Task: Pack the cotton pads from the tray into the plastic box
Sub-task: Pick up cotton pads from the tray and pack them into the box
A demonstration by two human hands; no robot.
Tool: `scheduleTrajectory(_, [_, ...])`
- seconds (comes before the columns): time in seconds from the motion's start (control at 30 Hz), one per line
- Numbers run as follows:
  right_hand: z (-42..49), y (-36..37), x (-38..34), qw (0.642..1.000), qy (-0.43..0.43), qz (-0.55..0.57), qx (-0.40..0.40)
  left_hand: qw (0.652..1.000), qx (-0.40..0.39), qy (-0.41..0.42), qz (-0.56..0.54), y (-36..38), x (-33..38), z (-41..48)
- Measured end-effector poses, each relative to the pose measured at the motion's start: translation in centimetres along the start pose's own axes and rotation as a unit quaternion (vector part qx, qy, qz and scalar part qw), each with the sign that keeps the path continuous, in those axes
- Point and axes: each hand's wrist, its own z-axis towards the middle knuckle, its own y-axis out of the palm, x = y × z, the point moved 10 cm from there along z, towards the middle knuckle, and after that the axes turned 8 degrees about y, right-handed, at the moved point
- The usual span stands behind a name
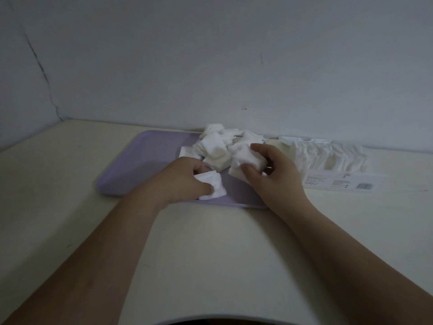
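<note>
Grey wall [210, 55] is meeting a cream surface [210, 242] at the back, and a lilac tray [145, 160] is lying on that surface just ahead of the person. Loose pads [214, 146] are heaping toward the tray's 1 o'clock corner, leaving its 9 o'clock half bare. Left hand [185, 177] is pinching a small stack [214, 188] of pads between thumb and fingers near the tray's 6 o'clock edge. Right hand [274, 167] is curling round a thicker stack [246, 158] at the near side of the heap. Box [328, 156] is sitting off the tray at 3 o'clock from the right hand, just beside the tray's right edge. Its long axis is running 9 to 3 along the wall, with rows of pads showing through its clear side and a printed label [339, 182] lying in front. Right hand is the nearer one, so its stack is probably going first, travelling sideways toward 3 o'clock. The small stack is likely needing a longer reach across the tray. Whether the box's top is open, I cannot tell.
</note>
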Motion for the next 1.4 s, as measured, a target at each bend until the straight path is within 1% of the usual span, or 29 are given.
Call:
scheduleTrajectory(0.03, [0.0, -0.3, 0.0, 1.000, -0.001, 0.008, 0.008, 1.000, 0.005, 0.007, -0.022, 0.0, 0.2, 0.0])
scheduleTrajectory(0.1, [0.0, -0.6, 0.1, 1.000, 0.003, 0.019, 0.015, 0.993, 0.008, 0.038, -0.112, -0.2, 1.1, 0.1])
scheduleTrajectory(0.17, [0.1, -0.6, 0.3, 1.000, 0.010, 0.027, 0.012, 0.973, -0.007, 0.076, -0.218, -0.2, 2.4, 0.0])
scheduleTrajectory(0.2, [0.2, -0.6, 0.5, 0.999, 0.015, 0.028, 0.008, 0.963, -0.017, 0.088, -0.253, -0.1, 2.9, 0.0])
scheduleTrajectory(0.27, [0.2, -0.3, 0.5, 0.999, 0.019, 0.030, -0.009, 0.954, -0.038, 0.100, -0.282, 0.6, 3.5, -0.3])
scheduleTrajectory(0.37, [0.0, 0.5, 0.5, 0.998, 0.020, 0.040, -0.047, 0.948, -0.071, 0.104, -0.294, 2.1, 3.8, -0.6])
scheduleTrajectory(0.43, [-0.3, 0.9, 0.3, 0.997, 0.011, 0.025, -0.066, 0.944, -0.057, 0.093, -0.310, 2.2, 3.6, -0.7])
scheduleTrajectory(0.53, [-0.4, 1.3, 0.1, 0.996, 0.005, 0.007, -0.085, 0.941, -0.002, 0.077, -0.329, 1.2, 3.0, -0.4])
scheduleTrajectory(0.7, [-0.3, 1.1, 0.4, 0.995, 0.010, -0.015, -0.094, 0.957, 0.011, 0.070, -0.282, 1.5, 2.5, -0.2])
scheduleTrajectory(0.8, [-0.4, 0.9, 0.3, 0.996, 0.022, -0.017, -0.088, 0.960, 0.015, 0.078, -0.270, 1.6, 2.7, -0.2])
scheduleTrajectory(0.87, [-0.4, 1.2, 0.5, 0.994, 0.034, -0.007, -0.105, 0.961, 0.018, 0.087, -0.263, 1.6, 3.0, -0.3])
scheduleTrajectory(0.93, [-0.4, 1.3, 0.6, 0.991, 0.048, 0.024, -0.126, 0.960, 0.040, 0.099, -0.257, 1.4, 3.4, -0.4])
scheduleTrajectory(1.0, [-0.4, 1.6, 0.7, 0.988, 0.048, 0.024, -0.145, 0.962, 0.069, 0.102, -0.244, 1.0, 3.5, -0.5])
scheduleTrajectory(1.07, [-0.6, 1.6, 0.3, 0.990, 0.027, -0.010, -0.136, 0.963, 0.086, 0.091, -0.237, 0.6, 3.2, -0.4])
scheduleTrajectory(1.13, [-0.6, 1.4, 0.2, 0.992, 0.016, -0.013, -0.121, 0.963, 0.095, 0.071, -0.243, 0.3, 2.7, -0.2])
scheduleTrajectory(1.17, [-0.6, 1.3, 0.1, 0.993, 0.013, -0.003, -0.117, 0.963, 0.086, 0.064, -0.245, 0.3, 2.5, -0.1])
scheduleTrajectory(1.23, [-0.6, 1.2, -0.1, 0.992, 0.009, 0.011, -0.122, 0.970, 0.025, 0.067, -0.233, 1.3, 2.6, -0.1])
scheduleTrajectory(1.27, [-0.7, 1.3, -0.3, 0.992, 0.007, 0.014, -0.127, 0.974, -0.006, 0.076, -0.212, 1.9, 2.9, -0.3])
scheduleTrajectory(1.3, [-0.9, 1.3, -0.6, 0.991, 0.004, 0.012, -0.133, 0.980, -0.021, 0.088, -0.179, 2.2, 3.2, -0.4])
scheduleTrajectory(1.4, [-1.3, 1.8, -1.2, 0.989, 0.000, -0.009, -0.147, 0.989, 0.008, 0.131, -0.075, 1.8, 4.1, -0.3])
